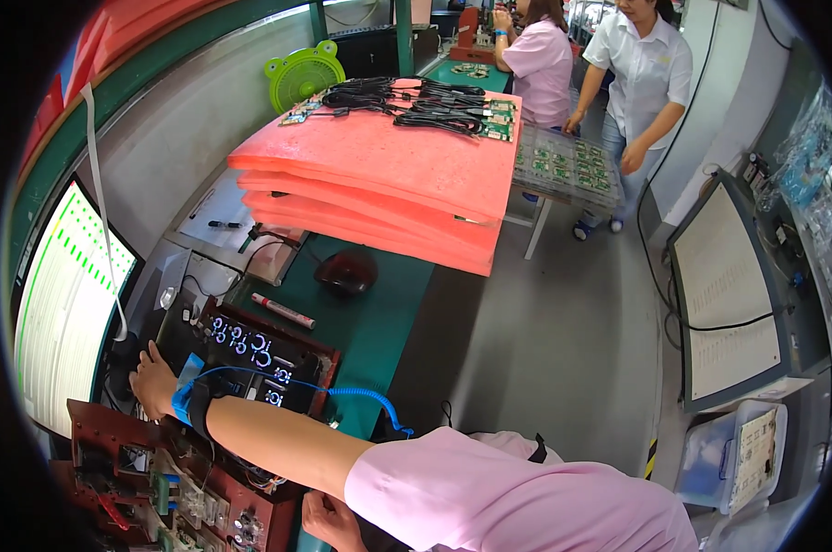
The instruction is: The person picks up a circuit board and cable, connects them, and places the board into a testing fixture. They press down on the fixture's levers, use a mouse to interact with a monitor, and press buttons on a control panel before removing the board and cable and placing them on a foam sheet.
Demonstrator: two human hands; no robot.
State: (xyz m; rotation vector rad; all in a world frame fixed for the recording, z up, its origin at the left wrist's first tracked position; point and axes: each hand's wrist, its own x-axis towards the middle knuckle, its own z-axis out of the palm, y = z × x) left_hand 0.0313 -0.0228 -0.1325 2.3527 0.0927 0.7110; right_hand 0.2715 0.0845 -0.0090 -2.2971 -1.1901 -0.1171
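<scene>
My right arm, in a pink sleeve, reaches across to the left. My right hand (154, 385) has its fingers apart, beside dark items at the foot of a lit monitor (71, 304); nothing shows in it. A blue wrist strap (188, 391) circles that wrist, with a blue coiled cord (365, 394) running off it. Just beyond the forearm lies a dark red fixture (322, 363) with a lit display panel (241, 340). Low in the picture my left hand (331, 520) is curled beside another dark red fixture (250, 515) carrying circuit boards and wires. Whatever its fingers hold, if anything, is hidden.
A red marker (282, 311) and a dark rounded mouse-like thing (346, 273) lie on the green bench. Stacked pink foam sheets (370, 175) bear black cables (439, 110) and circuit boards. Beyond, one person sits; another holds a tray (572, 189) of boards. A second screen (728, 285) stands right.
</scene>
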